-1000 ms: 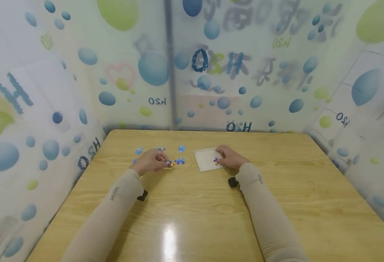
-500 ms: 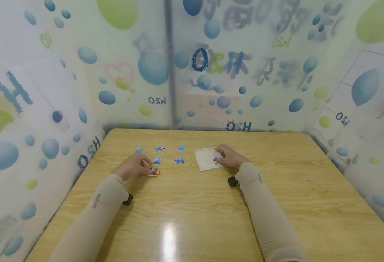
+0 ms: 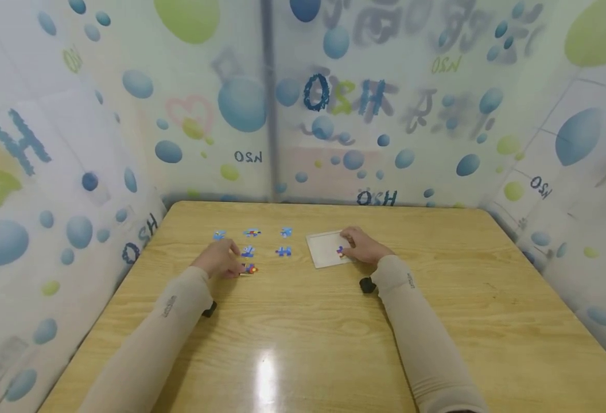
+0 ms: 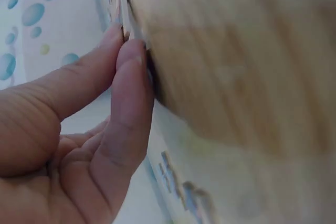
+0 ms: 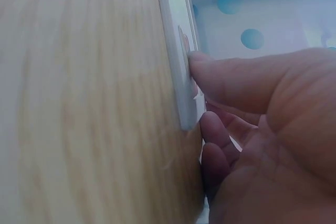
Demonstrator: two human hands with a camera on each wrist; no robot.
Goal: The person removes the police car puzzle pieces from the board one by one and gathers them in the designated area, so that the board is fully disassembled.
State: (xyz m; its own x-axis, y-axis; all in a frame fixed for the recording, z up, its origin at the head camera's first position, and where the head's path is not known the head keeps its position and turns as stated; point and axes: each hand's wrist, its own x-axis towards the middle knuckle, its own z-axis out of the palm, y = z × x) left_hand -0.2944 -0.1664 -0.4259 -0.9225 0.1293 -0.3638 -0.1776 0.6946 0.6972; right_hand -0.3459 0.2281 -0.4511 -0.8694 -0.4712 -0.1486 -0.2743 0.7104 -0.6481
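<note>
In the head view, my left hand (image 3: 218,259) pinches a red, yellow and blue jigsaw piece (image 3: 250,268) between thumb and index finger, low over the table. The left wrist view shows the piece (image 4: 126,17) edge-on at the fingertips. My right hand (image 3: 366,246) holds the right side of a shallow white puzzle tray (image 3: 326,244), its thumb on or beside a small blue and red jigsaw piece (image 3: 340,252) lying inside. Seen from the right wrist, the other fingers (image 5: 218,135) curl by the edge of the tray (image 5: 181,106).
Beyond my left hand lie several blue jigsaw pieces, among them one at the back left (image 3: 220,234), one with red and yellow (image 3: 252,232), one with an eye (image 3: 248,251), and two nearer the tray (image 3: 286,232) (image 3: 283,251). Patterned walls enclose the wooden table (image 3: 303,321).
My left hand has moved left and nearer with the jigsaw piece, uncovering pieces behind it, then slightly right again. My right hand and the tray have stayed put.
</note>
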